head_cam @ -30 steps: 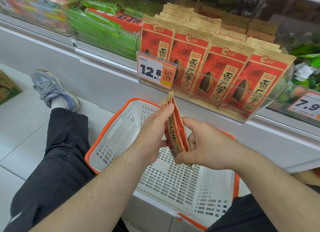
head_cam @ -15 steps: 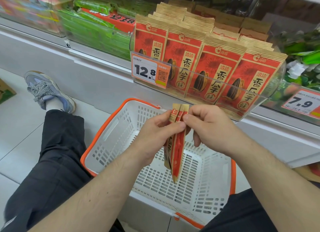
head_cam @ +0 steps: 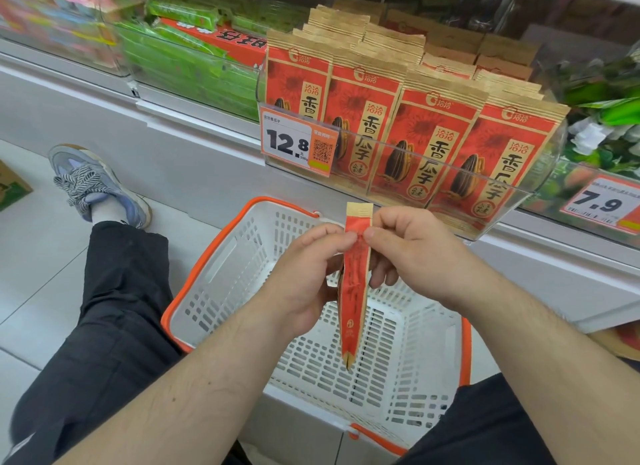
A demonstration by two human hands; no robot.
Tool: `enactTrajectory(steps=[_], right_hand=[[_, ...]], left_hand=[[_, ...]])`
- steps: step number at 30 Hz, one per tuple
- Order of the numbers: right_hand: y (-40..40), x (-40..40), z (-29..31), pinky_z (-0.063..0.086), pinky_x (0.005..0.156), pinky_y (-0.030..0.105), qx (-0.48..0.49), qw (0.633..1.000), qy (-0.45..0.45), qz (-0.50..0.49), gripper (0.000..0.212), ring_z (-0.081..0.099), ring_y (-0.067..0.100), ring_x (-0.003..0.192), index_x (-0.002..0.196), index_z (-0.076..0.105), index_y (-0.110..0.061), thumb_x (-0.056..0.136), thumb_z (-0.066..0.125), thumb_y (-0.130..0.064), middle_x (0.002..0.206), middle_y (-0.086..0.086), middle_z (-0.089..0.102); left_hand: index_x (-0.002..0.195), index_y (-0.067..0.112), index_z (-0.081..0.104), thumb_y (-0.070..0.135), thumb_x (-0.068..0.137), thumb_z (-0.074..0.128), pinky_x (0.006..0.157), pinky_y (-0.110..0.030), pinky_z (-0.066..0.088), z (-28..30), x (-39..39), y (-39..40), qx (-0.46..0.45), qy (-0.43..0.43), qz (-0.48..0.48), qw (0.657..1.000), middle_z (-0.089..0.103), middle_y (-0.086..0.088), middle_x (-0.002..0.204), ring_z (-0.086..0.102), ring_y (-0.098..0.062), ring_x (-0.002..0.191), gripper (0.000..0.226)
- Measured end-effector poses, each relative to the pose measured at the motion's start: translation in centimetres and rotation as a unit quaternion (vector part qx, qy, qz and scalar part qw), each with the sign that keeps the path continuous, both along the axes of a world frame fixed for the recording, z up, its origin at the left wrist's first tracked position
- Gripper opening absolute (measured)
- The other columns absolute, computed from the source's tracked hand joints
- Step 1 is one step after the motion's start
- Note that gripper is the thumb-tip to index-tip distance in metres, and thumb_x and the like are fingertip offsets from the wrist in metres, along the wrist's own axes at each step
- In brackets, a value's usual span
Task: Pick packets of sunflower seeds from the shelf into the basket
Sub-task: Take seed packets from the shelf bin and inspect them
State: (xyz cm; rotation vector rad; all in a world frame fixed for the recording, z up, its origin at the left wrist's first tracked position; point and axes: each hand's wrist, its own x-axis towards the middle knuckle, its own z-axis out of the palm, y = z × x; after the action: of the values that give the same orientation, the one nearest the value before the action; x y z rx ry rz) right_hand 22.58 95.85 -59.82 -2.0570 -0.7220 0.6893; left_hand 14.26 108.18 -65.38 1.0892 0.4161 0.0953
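A sunflower seed packet [head_cam: 356, 277] is held edge-on above the white basket with orange rim [head_cam: 194, 301], pinched near its upper end between the thumb and forefinger of the left hand [head_cam: 304, 274] from one side and of the right hand [head_cam: 412, 253] from the other, so each grip is clamped on the packet and neither hand is free. The packet hangs upright, its lower tip over the perforated floor of the basket without touching it, as far as can be judged. It is judged to be light, flat and flexible: kraft-paper edges with a printed red face, contents loose and shifting, so it can be expected to sag or fold if taken by one corner alone. The crimped top seal is the stiffest part and is the natural place for a pinch; the faces look smooth but not slippery. No harm is expected from a short drop. More packets of the same kind [head_cam: 415, 132] stand in rows on the shelf behind a clear plastic shelf guard [head_cam: 540, 173], beside a price tag reading 12.8 [head_cam: 298, 142]. Whether one packet or several pressed together are held cannot be told, since only the thin edge is shown and the left palm covers part of it. The near wall of the basket is hidden by the forearms, and the upper-left shelf goods are blurred.
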Motion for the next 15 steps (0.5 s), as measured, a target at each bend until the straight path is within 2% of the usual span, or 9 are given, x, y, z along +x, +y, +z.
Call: enactTrajectory(steps=[2, 3, 5, 7, 11, 13, 15], right_hand=[[-0.19, -0.11, 0.30, 0.050, 0.058, 0.035, -0.032, 0.999, 0.011, 0.038, 0.010, 0.067, 0.017, 0.056, 0.088, 0.058, -0.012, 0.097, 0.057, -0.010, 0.064, 0.005, 0.069], [-0.28, -0.22, 0.48, 0.052, 0.059, 0.036, -0.053, 0.997, 0.018, 0.059, 0.005, 0.067, 0.018, 0.057, 0.093, 0.057, -0.013, 0.096, 0.059, -0.010, 0.063, 0.003, 0.069], [-0.36, -0.47, 0.75, 0.056, 0.064, 0.038, -0.083, 0.993, 0.018, 0.086, 0.010, 0.070, 0.023, 0.061, 0.100, 0.055, -0.016, 0.095, 0.060, -0.010, 0.066, 0.004, 0.071], [-0.29, -0.65, 0.78, 0.059, 0.070, 0.047, -0.085, 0.992, 0.011, 0.098, 0.014, 0.073, 0.026, 0.066, 0.102, 0.053, -0.019, 0.096, 0.057, -0.007, 0.071, 0.007, 0.073], [-0.22, -0.72, 0.45, 0.056, 0.074, 0.061, -0.089, 0.989, 0.001, 0.117, 0.015, 0.073, 0.020, 0.066, 0.105, 0.050, -0.020, 0.099, 0.054, -0.007, 0.071, 0.001, 0.073], [-0.34, -0.64, 0.46, 0.057, 0.076, 0.059, -0.103, 0.987, 0.002, 0.123, 0.019, 0.074, 0.019, 0.067, 0.107, 0.050, -0.022, 0.096, 0.059, -0.010, 0.072, 0.001, 0.073], [-0.45, -0.71, 0.72, 0.059, 0.078, 0.052, -0.130, 0.982, 0.011, 0.134, 0.030, 0.074, 0.018, 0.067, 0.109, 0.047, -0.027, 0.091, 0.066, -0.011, 0.074, 0.003, 0.074]], left_hand=[[0.082, 0.017, 0.059, 0.025, 0.089, 0.062, 0.069, -0.044, 0.042, -0.12, -0.04, 0.08, -0.004, 0.009, 0.009, 1.000, 0.060, -0.017, 0.083, 0.056, -0.032, 0.082, 0.011], [0.078, 0.019, 0.059, 0.024, 0.092, 0.059, 0.070, -0.043, 0.043, -0.12, -0.11, 0.13, -0.005, 0.015, 0.014, 1.000, 0.060, -0.014, 0.081, 0.056, -0.030, 0.081, 0.015], [0.079, 0.020, 0.059, 0.023, 0.094, 0.057, 0.073, -0.045, 0.044, -0.05, -0.17, 0.14, -0.008, 0.017, 0.021, 1.000, 0.060, -0.009, 0.079, 0.055, -0.027, 0.081, 0.016], [0.079, 0.020, 0.058, 0.023, 0.095, 0.056, 0.072, -0.045, 0.045, 0.06, -0.20, 0.10, -0.005, 0.019, 0.027, 0.999, 0.061, -0.005, 0.076, 0.054, -0.027, 0.082, 0.016], [0.075, 0.021, 0.058, 0.022, 0.095, 0.055, 0.072, -0.045, 0.045, -0.06, -0.17, 0.09, 0.004, 0.029, 0.038, 0.999, 0.061, -0.003, 0.073, 0.054, -0.026, 0.083, 0.020], [0.080, 0.020, 0.061, 0.022, 0.095, 0.055, 0.070, -0.042, 0.046, 0.00, -0.19, 0.04, -0.005, 0.028, 0.043, 0.999, 0.062, -0.003, 0.074, 0.055, -0.024, 0.078, 0.016], [0.093, 0.018, 0.063, 0.023, 0.095, 0.054, 0.064, -0.037, 0.047, 0.10, -0.15, 0.01, -0.020, 0.025, 0.053, 0.998, 0.065, -0.002, 0.075, 0.057, -0.019, 0.069, 0.011]])
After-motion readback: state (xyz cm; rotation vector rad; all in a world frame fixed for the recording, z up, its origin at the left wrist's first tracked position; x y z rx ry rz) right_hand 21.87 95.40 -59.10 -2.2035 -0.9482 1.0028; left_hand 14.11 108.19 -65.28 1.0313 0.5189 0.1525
